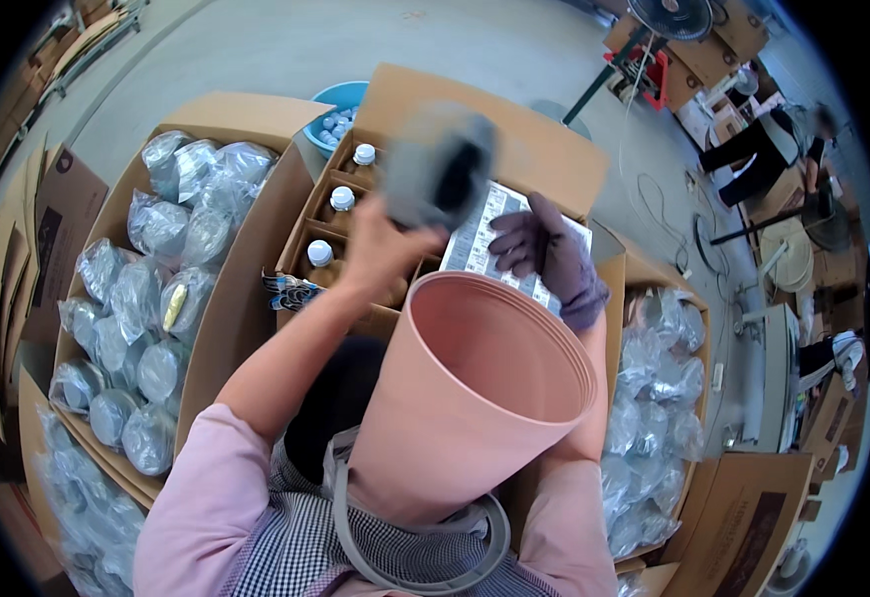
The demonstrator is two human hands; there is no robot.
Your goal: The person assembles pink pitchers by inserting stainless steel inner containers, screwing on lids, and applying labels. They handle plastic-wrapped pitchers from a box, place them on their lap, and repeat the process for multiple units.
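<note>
Three white-capped brown bottles (323, 271) show along the left edge of one open brown cardboard carton (554, 149). Over it, the bare left hand (395, 247) reaches forward, fingers pinching one grey rounded object (425, 164), blurred. The purple-gloved right hand (559, 264), fingers loosely bent, thumb apart, is over one white rectangular printed piece (470, 236); contact is unclear. One tapered pink bucket (415, 408) tilts between the forearms, hiding part of the carton's near edge.

Blur smeared the grey object (420, 164) in the left hand (390, 249) beyond recognition. A bucket (425, 418) hid part of the right forearm (600, 348). Print on the white sheet (477, 239) was illegibly small.
</note>
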